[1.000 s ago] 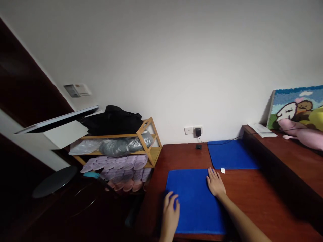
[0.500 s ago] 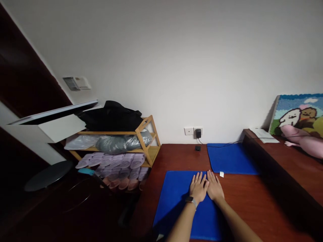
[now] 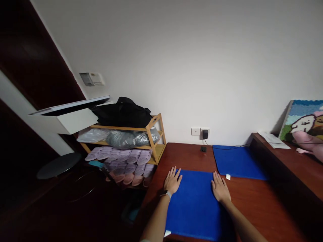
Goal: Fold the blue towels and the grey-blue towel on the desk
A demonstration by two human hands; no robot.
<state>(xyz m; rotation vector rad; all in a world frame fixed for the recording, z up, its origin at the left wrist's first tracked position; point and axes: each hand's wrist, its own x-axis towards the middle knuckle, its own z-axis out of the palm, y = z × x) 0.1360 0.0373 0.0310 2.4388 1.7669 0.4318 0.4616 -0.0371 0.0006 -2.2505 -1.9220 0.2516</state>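
Note:
A blue cloth (image 3: 194, 201) lies spread flat on the reddish-brown table (image 3: 186, 156). My left hand (image 3: 172, 181), with a watch on its wrist, rests on the cloth's far left corner, fingers stretched out and a little apart. On the far right corner lies my right hand (image 3: 220, 188), palm down and flat, fingers extended. Neither hand grips anything. A white tag (image 3: 167, 233) shows at the near left corner of this cloth. Just beyond my right hand, a second blue cloth (image 3: 238, 161) with its own white tag (image 3: 228, 176) lies against the back of the table.
A wooden rack (image 3: 154, 141) on the left holds a black bag (image 3: 123, 112), plastic-wrapped items and rows of slippers (image 3: 118, 156). A black plug (image 3: 205, 134) sits in the wall socket, its cable trailing right. A pink plush toy (image 3: 309, 143) lies on the raised surface at right.
My left hand has slid left across the cloth to its far left corner, away from my right hand. My right hand stays near the far right corner. The view has shifted slightly left.

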